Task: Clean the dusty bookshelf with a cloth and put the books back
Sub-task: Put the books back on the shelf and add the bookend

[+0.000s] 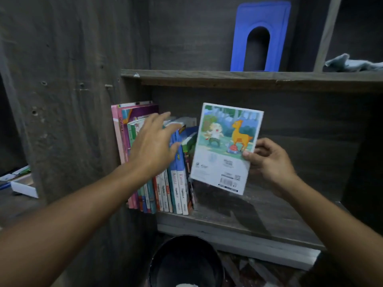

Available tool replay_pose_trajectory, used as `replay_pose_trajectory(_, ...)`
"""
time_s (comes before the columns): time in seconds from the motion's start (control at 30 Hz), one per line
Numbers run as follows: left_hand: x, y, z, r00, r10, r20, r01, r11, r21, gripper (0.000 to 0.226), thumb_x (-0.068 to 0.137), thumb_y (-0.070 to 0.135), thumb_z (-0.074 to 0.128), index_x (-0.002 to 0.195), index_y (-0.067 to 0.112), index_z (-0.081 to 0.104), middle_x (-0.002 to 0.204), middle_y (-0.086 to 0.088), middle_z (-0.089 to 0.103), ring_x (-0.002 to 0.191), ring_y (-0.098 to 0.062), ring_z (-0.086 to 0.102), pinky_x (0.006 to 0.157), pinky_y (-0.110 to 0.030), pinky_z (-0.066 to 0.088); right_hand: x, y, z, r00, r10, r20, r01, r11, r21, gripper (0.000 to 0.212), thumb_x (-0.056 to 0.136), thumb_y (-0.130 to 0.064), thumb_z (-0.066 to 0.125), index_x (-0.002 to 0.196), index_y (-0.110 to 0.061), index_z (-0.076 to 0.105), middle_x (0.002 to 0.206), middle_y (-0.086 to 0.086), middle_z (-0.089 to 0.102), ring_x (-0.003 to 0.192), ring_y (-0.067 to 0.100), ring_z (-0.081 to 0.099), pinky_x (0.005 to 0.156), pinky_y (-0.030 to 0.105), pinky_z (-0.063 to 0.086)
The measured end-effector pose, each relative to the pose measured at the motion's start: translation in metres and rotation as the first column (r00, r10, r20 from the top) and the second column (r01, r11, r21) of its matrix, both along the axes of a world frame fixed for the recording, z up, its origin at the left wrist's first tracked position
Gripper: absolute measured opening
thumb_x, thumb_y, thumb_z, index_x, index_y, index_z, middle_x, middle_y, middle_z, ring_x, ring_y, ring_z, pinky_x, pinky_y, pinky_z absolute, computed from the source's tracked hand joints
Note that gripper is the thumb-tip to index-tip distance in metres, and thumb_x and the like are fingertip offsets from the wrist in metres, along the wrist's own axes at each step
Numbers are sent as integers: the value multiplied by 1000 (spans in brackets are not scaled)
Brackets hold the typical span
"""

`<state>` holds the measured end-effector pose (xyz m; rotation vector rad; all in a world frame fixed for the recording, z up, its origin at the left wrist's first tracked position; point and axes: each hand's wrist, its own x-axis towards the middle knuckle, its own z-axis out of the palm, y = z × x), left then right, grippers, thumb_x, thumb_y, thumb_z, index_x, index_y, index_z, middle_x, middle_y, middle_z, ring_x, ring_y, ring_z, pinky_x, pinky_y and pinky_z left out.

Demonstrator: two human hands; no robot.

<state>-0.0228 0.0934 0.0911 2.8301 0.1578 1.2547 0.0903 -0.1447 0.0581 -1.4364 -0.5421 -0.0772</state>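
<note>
A row of several books [174,189] stands upright at the left end of the lower shelf [238,226] of a dark wooden bookshelf. My left hand [154,146] reaches over the tops of these books with straight, spread fingers. My right hand [269,160] pinches the lower right edge of a thin picture book [226,148], its cover showing an orange animal, held upright just right of the row. A pale grey-blue cloth [352,63] lies on the upper shelf at the far right.
A blue plastic bookend [261,36] stands on the upper shelf [228,76]. A dark round bin [186,264] sits on the floor below the shelf. More books and papers [18,181] lie at the far left, beyond the wooden side panel.
</note>
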Motion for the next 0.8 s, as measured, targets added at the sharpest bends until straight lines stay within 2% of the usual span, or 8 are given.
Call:
replay_pose_trajectory(0.13, 27, -6, -22, 975, 141, -173, -108, 976, 187, 61, 89, 49, 61, 144, 32, 40, 162, -11, -16, 148, -35, -15, 119, -54, 3, 16, -9, -11, 967, -242, 85, 245, 969, -24, 24, 83, 2, 73, 79, -17, 58, 90, 14, 71, 82, 24, 68, 72, 41, 56)
replay_pose_trajectory(0.27, 43, -11, -34, 946, 244, -215, -201, 958, 203, 62, 86, 46, 66, 141, 26, 43, 157, -11, -30, 145, -39, -23, 116, -59, -1, 15, 12, -28, 896, -399, 194, 426, 897, -120, 19, 82, -4, 75, 79, -14, 58, 75, -6, 65, 69, 5, 59, 68, 23, 48)
replay_pose_trajectory(0.37, 47, -11, -36, 943, 265, -200, -225, 953, 201, 59, 87, 45, 64, 138, 24, 46, 157, -10, -30, 145, -38, -22, 115, -61, 0, 8, 42, -47, 873, -442, 207, 470, 876, -110, 17, 84, -2, 72, 79, -8, 57, 72, -8, 61, 64, -1, 54, 53, 6, 39)
replay_pose_trajectory(0.43, 47, -10, -35, 951, 244, -190, -208, 959, 191, 53, 89, 45, 62, 136, 25, 49, 158, -8, -27, 146, -36, -21, 115, -61, 0, 3, 65, -58, 898, -409, 164, 432, 889, -148, 21, 88, -3, 68, 77, -14, 54, 76, -9, 62, 65, 2, 58, 46, 5, 40)
replay_pose_trajectory(0.53, 43, -5, -36, 966, 193, -172, -166, 973, 162, 48, 93, 45, 57, 136, 26, 49, 160, -4, -24, 147, -33, -21, 115, -60, -1, -11, 102, -80, 967, -234, 104, 252, 942, -223, 28, 91, -6, 65, 75, -24, 52, 82, -8, 65, 58, -2, 60, 42, 9, 43)
replay_pose_trajectory(0.63, 39, 3, -40, 988, 107, -112, -88, 983, 163, 36, 92, 37, 60, 124, 22, 61, 163, -4, -11, 148, -32, -15, 116, -59, 4, -15, 123, -103, 978, -208, 34, 210, 957, -200, 30, 88, -5, 69, 74, -27, 53, 83, -4, 67, 69, 2, 61, 58, 12, 47)
replay_pose_trajectory(0.7, 38, 6, -40, 993, 71, -96, -57, 988, 141, 32, 90, 34, 64, 119, 21, 64, 164, -4, -4, 149, -32, -12, 116, -59, 6, -9, 122, -113, 984, -168, -61, 153, 968, -201, 22, 88, -6, 69, 92, -24, 58, 100, -4, 67, 91, 9, 64, 75, 20, 52)
replay_pose_trajectory(0.8, 41, 6, -41, 997, 45, -63, -37, 991, 127, 35, 88, 33, 67, 122, 22, 64, 164, -6, 1, 149, -34, -10, 116, -59, 6, -3, 113, -125, 993, -91, -77, 52, 913, -405, 47, 87, -10, 72, 130, -20, 57, 126, -4, 61, 118, 12, 57, 93, 21, 43)
